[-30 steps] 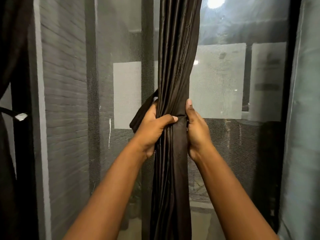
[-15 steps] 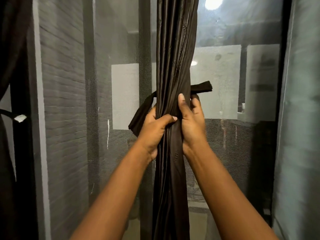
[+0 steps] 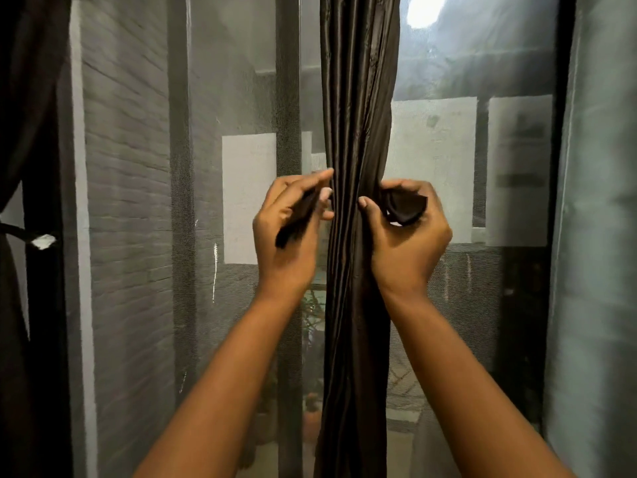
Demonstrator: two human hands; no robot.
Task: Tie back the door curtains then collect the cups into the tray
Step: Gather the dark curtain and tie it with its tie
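A dark brown curtain [image 3: 358,98] hangs gathered into a narrow bundle down the middle of the view, in front of a mesh door. A matching dark tie-back strap passes behind the bundle. My left hand [image 3: 289,232] holds the strap's left end [image 3: 296,219] just left of the curtain. On the other side, my right hand [image 3: 403,229] pinches the strap's right end [image 3: 405,207] between thumb and fingers. Both hands sit at the same height, one on each side of the bundle. No cups or tray are in view.
A second dark curtain [image 3: 20,132] hangs at the far left, held by a tie [image 3: 31,236] with a white tag. Grey mesh screen [image 3: 241,81] and dark door frames [image 3: 562,167] stand behind. A pale grey curtain [image 3: 606,236] fills the right edge.
Both hands let go of the curtain bundle itself and now hold the two strap ends out at either side. The right hand brought its strap end round from behind.
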